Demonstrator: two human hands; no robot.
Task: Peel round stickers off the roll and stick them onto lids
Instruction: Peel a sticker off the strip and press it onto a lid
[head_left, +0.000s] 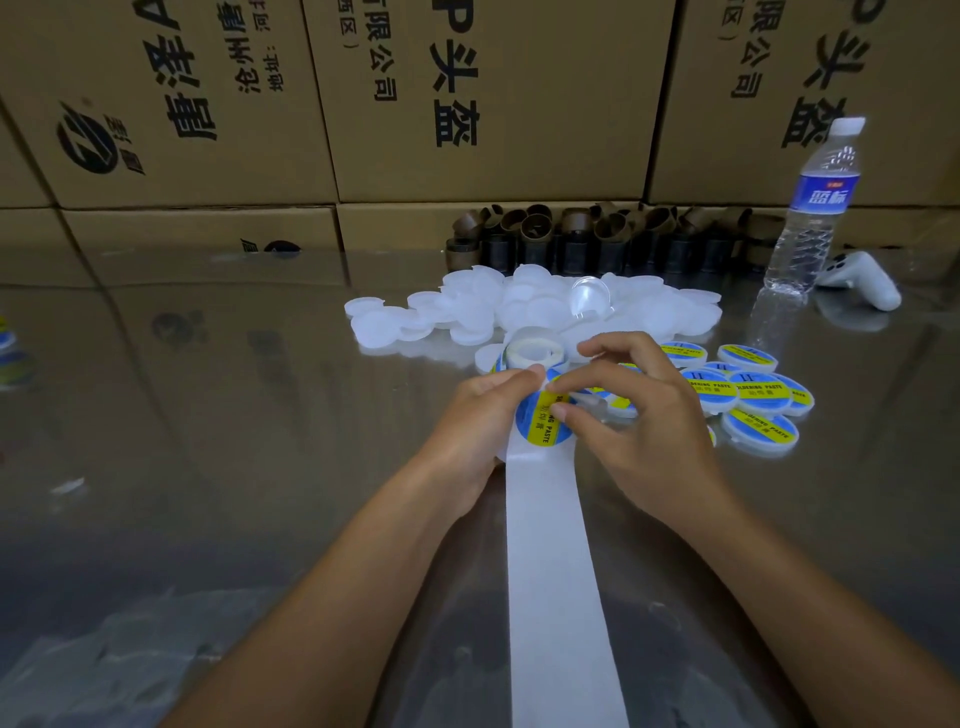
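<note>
Stacked cardboard boxes (488, 104) wall off the far side, well beyond the fingers. Below them the shiny table (234, 415) spreads out under both forearms. A long white backing strip (556, 571) runs down the middle, passing between the two wrists and up to the fingertips.

Just past the fingers lies the heap of plain white lids (519, 306). Behind that, further off, is a row of brown cardboard cores (597, 234). Away beyond the right hand's knuckles a water bottle (810, 218) stands upright, with a white controller (862, 280) just beside it. Close outside the right hand's fingers sit the labelled lids (748, 389), blue and yellow faces up, some overlapping.

Now the hands. The left hand (483, 421) is curled, fingers tucked below and the thumb laid over the top. The right hand (639, 415) comes in from the other side, index finger and thumb drawn together, the other fingers arched loosely above. Both are on one thing: the round blue sticker (543, 421) with its yellow band, held between the two sets of fingertips at the head of the strip. The left thumb presses its upper edge and the right thumb and index pinch its right edge. Whether a lid sits under it cannot be told.

The sticker roll (530, 353) rests on the table just beyond the left thumb tip, touching the lid heap.
</note>
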